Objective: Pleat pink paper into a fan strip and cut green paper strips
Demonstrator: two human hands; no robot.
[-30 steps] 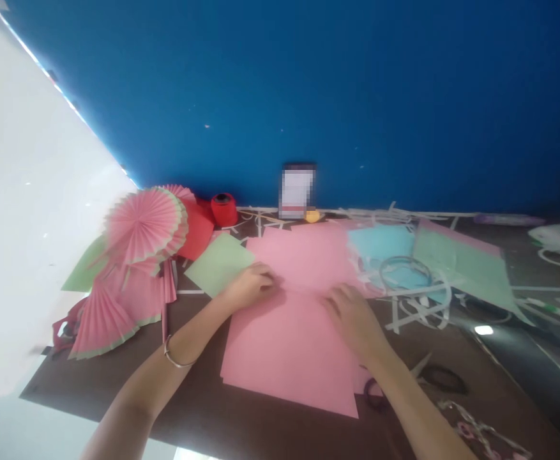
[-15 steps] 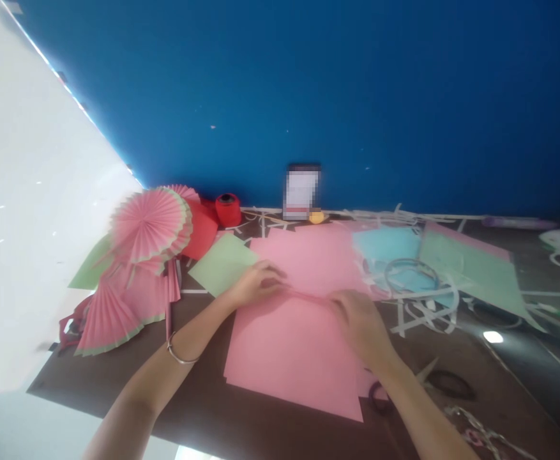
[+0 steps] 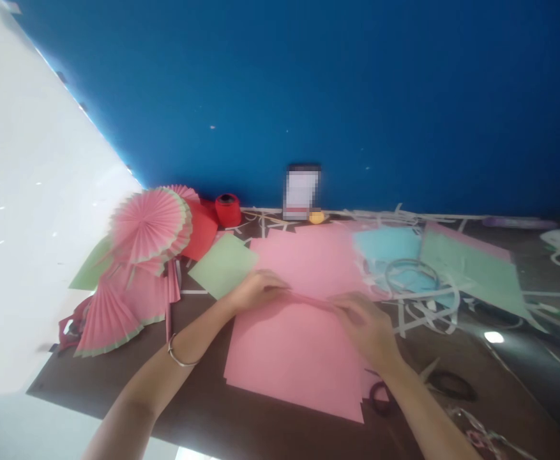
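Observation:
A pink paper sheet [image 3: 294, 351] lies on the dark table [image 3: 203, 415] in front of me. Both hands pinch a narrow fold along its far edge. My left hand [image 3: 255, 289], with a bangle on the wrist, grips the left end of the fold. My right hand [image 3: 368, 322] grips the right end, fingers closed on the paper. More pink sheets [image 3: 308, 259] lie just behind the fold.
Pleated pink paper fans [image 3: 148, 223] and a folded fan [image 3: 107, 316] are piled at the left, with a red tape roll [image 3: 228, 209] by the blue wall. Green [image 3: 222, 263], blue [image 3: 387, 246] and green-pink sheets [image 3: 471, 265], paper strips and scissors [image 3: 433, 383] lie to the right.
Both hands have drawn the sheet's far edge up into a narrow fold; my right hand has slid slightly right and toward me along it.

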